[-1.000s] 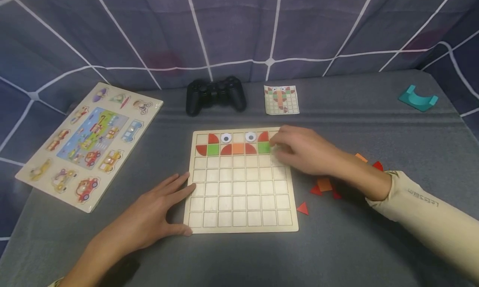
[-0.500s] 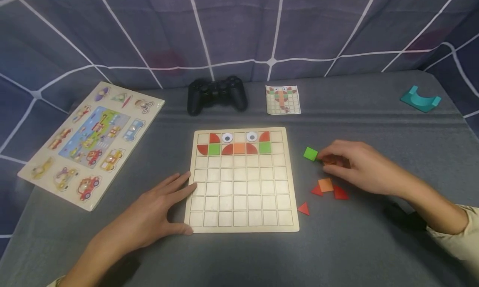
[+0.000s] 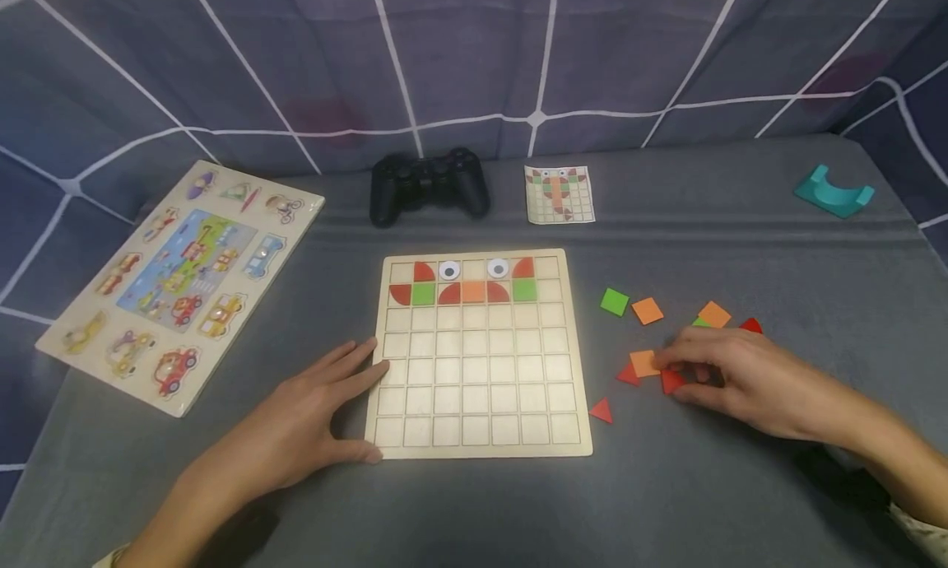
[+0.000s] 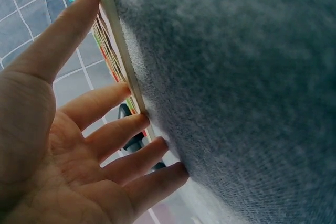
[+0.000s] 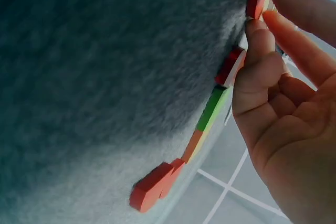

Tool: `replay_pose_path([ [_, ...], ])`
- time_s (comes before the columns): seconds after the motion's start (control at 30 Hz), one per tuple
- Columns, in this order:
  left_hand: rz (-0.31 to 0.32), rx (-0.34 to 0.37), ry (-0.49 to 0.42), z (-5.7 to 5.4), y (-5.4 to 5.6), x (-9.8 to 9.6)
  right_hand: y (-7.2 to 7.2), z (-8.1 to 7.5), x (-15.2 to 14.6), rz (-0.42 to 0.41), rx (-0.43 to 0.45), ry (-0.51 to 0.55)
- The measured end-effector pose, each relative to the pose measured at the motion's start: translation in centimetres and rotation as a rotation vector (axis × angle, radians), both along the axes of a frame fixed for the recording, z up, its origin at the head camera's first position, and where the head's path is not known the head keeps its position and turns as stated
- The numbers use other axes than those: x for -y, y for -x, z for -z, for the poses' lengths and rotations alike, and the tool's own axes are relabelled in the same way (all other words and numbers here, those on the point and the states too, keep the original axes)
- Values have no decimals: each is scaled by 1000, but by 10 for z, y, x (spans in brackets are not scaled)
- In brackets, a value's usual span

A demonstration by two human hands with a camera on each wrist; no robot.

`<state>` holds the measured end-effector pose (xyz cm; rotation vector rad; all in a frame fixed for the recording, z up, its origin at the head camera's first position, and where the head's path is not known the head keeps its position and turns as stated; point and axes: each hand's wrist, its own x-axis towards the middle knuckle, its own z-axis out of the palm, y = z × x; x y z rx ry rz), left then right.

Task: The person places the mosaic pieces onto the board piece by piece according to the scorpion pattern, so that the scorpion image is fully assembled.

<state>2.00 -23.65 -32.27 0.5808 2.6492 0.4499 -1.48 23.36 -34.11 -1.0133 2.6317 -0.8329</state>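
— Where to look first?

— Mid-frame in the head view, at the wooden grid board [image 3: 477, 374], flat on the grey cloth-covered table [image 3: 474, 510].

— Anything on it?

— Across its top two rows: two eye discs [image 3: 448, 270], five red quarter-circles [image 3: 497, 292], two green squares [image 3: 524, 290] and an orange square [image 3: 472, 292].

— And the left hand [image 3: 311, 420]?

— Lower left of centre, wide open, fingers spread. Resting thumb and fingertips against the board's left edge, without a grip.

— The right hand [image 3: 741, 379]?

— Right of centre, fingers curled, pinching a red piece [image 3: 670, 381] between thumb and fingertips. Hard to tell its exact shape, or whether lifted.

— What else nearby?

— Just left of that piece, an orange tile [image 3: 643, 364] and a red triangle [image 3: 629, 376]; near the board's lower right, a small red triangle [image 3: 601, 411]. Higher up, a green tile [image 3: 614, 302] beside a second orange tile [image 3: 648, 310].

— And towards the edges?

— In the upper middle, a black game controller [image 3: 429, 187] and a small pattern card [image 3: 559, 195]. At upper right, a teal curved piece [image 3: 834, 193]; at left, tilted in the frame, a wooden picture puzzle [image 3: 185, 280]. Across the top, a dark curtain [image 3: 474, 58] with white lines.
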Motion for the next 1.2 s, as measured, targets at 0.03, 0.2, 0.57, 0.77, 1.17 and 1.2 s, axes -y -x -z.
replay_pose_path([
  [0.03,2,-2,-2,0,0,0,0,0,0,0,-6,3],
  [0.2,8,-4,-5,0,1,1,-1,1,-1,-6,-17,-1],
  [0.57,7,-4,1,0,0,1,-2,2,-1,51,-55,-47],
  [0.77,-3,2,3,0,0,0,-1,-2,-6,45,-6,-60],
  [1.17,7,4,0,1,0,1,-1,1,-6,34,-40,-10],
  [1.2,6,5,2,0,0,1,-1,1,-5,37,-44,-8],
])
